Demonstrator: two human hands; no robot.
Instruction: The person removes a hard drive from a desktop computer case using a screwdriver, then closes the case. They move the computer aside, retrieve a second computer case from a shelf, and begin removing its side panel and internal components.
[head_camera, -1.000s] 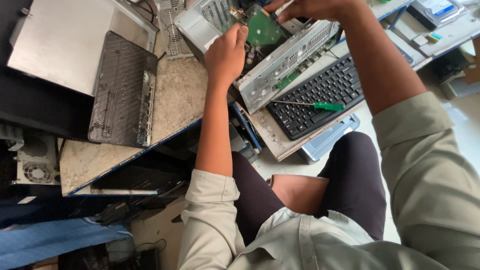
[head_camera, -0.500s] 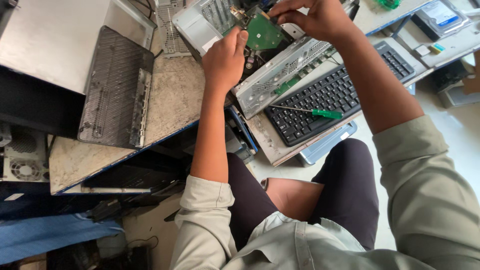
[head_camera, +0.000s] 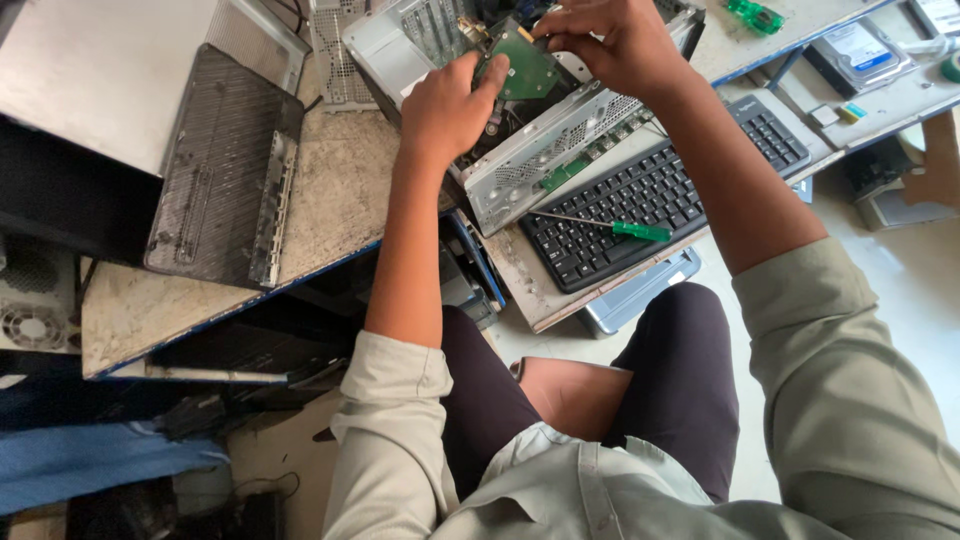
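Note:
An open metal computer case (head_camera: 560, 140) lies on the worn table (head_camera: 330, 200). Above its inside a green circuit board (head_camera: 528, 72) is held between both hands. My left hand (head_camera: 450, 105) grips the board's left edge with the fingertips. My right hand (head_camera: 610, 40) pinches its upper right edge from above. A black keyboard (head_camera: 640, 205) lies in front of the case, and a green-handled screwdriver (head_camera: 610, 226) rests on its keys.
A black vented case panel (head_camera: 225, 170) and a grey metal cover (head_camera: 105, 70) lie to the left. A hard drive (head_camera: 860, 50) and small parts sit at the far right. Old computer parts (head_camera: 35, 310) are stacked under the table. My knees are below the keyboard.
The view has shifted, so the case and both hands sit lower in the picture. Both hands stay on the green board; the right hand has come fully into sight.

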